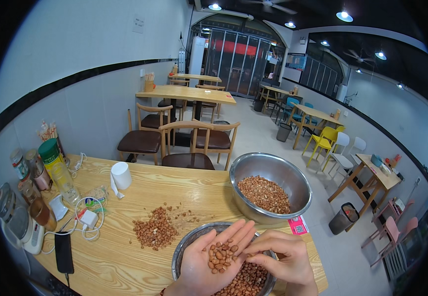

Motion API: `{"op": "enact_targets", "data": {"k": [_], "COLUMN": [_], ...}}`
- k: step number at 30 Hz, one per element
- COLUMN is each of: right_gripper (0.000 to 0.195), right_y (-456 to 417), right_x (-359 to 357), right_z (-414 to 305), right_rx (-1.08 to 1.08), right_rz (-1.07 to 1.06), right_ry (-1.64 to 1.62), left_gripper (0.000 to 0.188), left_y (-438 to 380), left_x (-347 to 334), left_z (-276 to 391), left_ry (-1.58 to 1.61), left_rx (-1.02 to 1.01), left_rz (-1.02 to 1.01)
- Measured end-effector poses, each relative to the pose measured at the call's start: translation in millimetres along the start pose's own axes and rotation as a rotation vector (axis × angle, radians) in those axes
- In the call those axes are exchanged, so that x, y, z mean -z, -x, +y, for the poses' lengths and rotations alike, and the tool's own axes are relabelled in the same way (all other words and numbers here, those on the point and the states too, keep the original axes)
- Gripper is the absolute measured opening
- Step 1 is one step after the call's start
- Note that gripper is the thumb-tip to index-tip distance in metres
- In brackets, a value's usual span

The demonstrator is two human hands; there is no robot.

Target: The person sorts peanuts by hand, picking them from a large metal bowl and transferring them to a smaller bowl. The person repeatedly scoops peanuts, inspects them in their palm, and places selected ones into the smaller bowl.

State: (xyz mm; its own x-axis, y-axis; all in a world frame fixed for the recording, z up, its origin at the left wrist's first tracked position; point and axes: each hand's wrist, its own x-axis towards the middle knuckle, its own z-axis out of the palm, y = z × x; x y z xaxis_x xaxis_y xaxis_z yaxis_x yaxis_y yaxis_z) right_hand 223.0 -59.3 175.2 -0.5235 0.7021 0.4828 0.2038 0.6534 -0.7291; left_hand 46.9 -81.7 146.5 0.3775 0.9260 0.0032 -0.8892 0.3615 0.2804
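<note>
My left hand (pixel 214 259) lies palm up with its fingers stretched out, cradling a small heap of shelled, red-skinned peanuts (pixel 221 257). Beside its fingers, my right hand (pixel 280 255) pinches a small brown peanut (pixel 250 255) between thumb and forefinger. Both hands are over a steel bowl (pixel 178 246) of peanuts, and they hide part of it. A larger steel bowl (pixel 299 185), tilted in view, stands behind with more peanuts (pixel 263 194) at its bottom. To the left of the near bowl, a loose pile of peanuts (pixel 154 229) is spread on the wooden table (pixel 110 244).
A toilet paper roll (pixel 120 175) stands near the table's far edge. On the left are a phone (pixel 64 252), a white charger (pixel 89 219) with cables, a clear bottle (pixel 65 183), several jars and a kitchen scale (pixel 32 236). Wooden chairs (pixel 188 161) stand beyond.
</note>
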Motion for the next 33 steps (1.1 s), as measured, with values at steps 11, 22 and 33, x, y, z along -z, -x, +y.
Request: {"op": "enact_targets", "data": {"k": [11,22,33], "right_gripper": [0.013,0.022,0.018], "right_y": [3.1,0.0,-7.6], "right_x": [-3.7,27.3,-1.1], "right_z": [0.7,-3.5,17.2], "right_rx": [0.005,-0.099,0.011], "right_rz": [0.004,-0.125,-0.087], "right_ry": [-0.009,0.126,0.097], "left_gripper": [0.060,0.059,0.059], "left_y": [0.1,3.5,5.8], "left_x": [3.2,-4.4,-11.9], "left_z": [0.2,2.3,2.6], "left_ry": [0.067,0.006,-0.165], "left_rx": [-0.003,0.022,0.127], "left_rz": [-0.012,0.010,0.102]}}
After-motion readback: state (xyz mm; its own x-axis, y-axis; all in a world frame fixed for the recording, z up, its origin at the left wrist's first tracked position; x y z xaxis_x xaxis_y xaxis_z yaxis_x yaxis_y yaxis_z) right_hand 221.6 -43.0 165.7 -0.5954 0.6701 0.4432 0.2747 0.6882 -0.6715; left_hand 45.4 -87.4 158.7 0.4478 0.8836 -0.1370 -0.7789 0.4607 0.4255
